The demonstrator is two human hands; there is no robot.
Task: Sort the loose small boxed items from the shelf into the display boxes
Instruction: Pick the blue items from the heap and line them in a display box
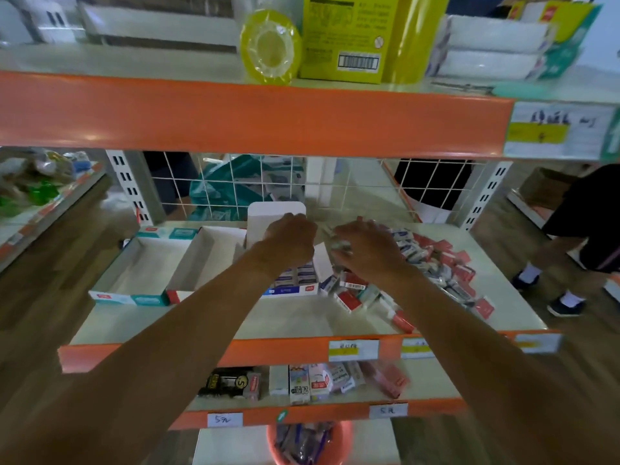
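Right at the middle of the shelf (235, 317), both hands reach in side by side, close together but apart. The left hand (288, 239) shows its back, fingers curled down over the blue display box (292, 289), just before that box's upright white flap (275, 213); whether it grips anything I cannot tell. The right hand (367, 251) has its fingers curled round a small box (340, 246), pale and blurred, at the left edge of the pile (436, 263).

The blue display box already has rows of small boxes standing in its front part, below the left wrist. The pile of loose red and white boxes lies on the shelf to the right of it, spreading towards the right rim, with several tumbled against the display box's side. Left of the blue one stand two more display boxes, touching each other: a red-fronted box (198, 260) and a teal box (134, 273), both showing bare white insides.

A white wire grid (235, 182) backs the shelf. On the orange front edge sit price labels (354, 350). Above, the upper shelf carries a yellow tape roll (270, 47) and a yellow carton (345, 38). Below, a lower shelf holds packets (302, 380), and a pink bucket (344, 434) stands underneath. At the right a person (587, 223) in dark clothes stands on the floor.
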